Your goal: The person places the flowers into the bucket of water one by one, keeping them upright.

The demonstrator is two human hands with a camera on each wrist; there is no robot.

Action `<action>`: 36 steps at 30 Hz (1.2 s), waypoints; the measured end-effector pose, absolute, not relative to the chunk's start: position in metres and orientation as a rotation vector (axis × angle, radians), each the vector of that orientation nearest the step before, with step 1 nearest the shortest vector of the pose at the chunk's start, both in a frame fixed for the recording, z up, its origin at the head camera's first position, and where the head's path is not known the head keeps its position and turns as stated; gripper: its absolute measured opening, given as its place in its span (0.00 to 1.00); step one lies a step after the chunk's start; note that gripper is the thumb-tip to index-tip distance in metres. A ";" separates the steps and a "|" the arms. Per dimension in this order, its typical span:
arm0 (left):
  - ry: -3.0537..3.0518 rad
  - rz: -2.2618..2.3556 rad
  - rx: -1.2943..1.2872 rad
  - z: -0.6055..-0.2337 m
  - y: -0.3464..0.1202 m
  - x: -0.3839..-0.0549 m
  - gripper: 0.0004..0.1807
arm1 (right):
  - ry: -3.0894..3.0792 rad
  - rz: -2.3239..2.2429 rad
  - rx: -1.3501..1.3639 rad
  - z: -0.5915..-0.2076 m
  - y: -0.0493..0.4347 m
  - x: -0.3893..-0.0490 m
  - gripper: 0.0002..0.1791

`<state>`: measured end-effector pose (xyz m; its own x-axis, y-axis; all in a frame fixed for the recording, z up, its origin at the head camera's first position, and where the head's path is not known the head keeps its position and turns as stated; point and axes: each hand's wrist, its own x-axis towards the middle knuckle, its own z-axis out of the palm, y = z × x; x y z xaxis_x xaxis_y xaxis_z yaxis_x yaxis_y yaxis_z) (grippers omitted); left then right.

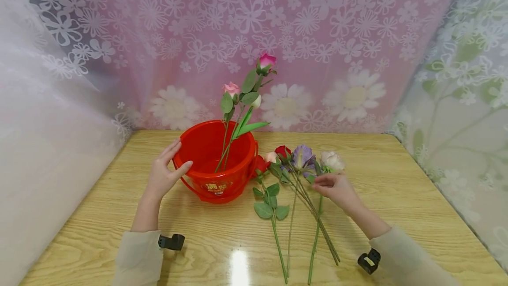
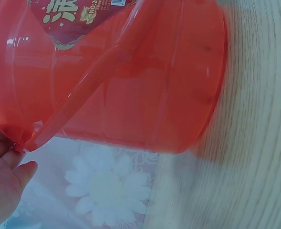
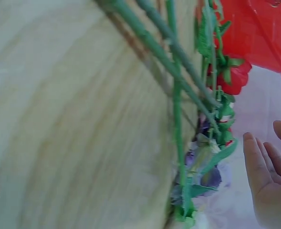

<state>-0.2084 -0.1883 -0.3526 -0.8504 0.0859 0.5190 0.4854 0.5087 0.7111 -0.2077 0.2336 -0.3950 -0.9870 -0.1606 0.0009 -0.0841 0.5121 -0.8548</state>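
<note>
A red plastic bucket (image 1: 216, 184) stands left of centre on the table. My left hand (image 1: 164, 173) rests against its left rim, fingers extended and thumb apart; the left wrist view shows the fingers by the handle joint. Leaning inside the bucket are a magenta rose (image 1: 267, 62), a pink rose (image 1: 231, 88) and a white tulip-like bud (image 1: 257, 101). My right hand (image 1: 335, 189) hovers over the flowers lying to the right, thumb and fingers apart in the right wrist view, holding nothing. Nearest it are a purple iris (image 1: 303, 158) and a whitish flower (image 1: 332, 161).
Also lying there are a red rose (image 1: 283, 152), a peach flower (image 1: 271, 157) and a red flower (image 1: 261, 165) against the bucket's right side. Their stems point toward the front edge of the wooden table (image 1: 214, 242). Patterned curtains (image 1: 238, 21) enclose the back and sides.
</note>
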 end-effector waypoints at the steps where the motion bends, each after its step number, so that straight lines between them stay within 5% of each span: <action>1: -2.336 -1.290 -0.472 -0.350 -0.187 -0.207 0.31 | 2.661 -1.490 -0.223 -0.397 0.233 -0.208 0.19; 13: -2.351 -1.238 -0.453 -0.378 -0.204 -0.228 0.34 | 2.612 -1.422 -0.226 -0.415 0.233 -0.210 0.17; 36: -2.329 -1.245 -0.468 -0.366 -0.196 -0.219 0.31 | 2.454 -1.452 -0.163 -0.425 0.230 -0.213 0.18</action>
<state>-0.2188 -0.1961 -0.3655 -0.8388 0.0815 0.5384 0.4929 0.5337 0.6871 -0.2125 0.2303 -0.4250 -0.9529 -0.2397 -0.1855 0.0472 0.4872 -0.8720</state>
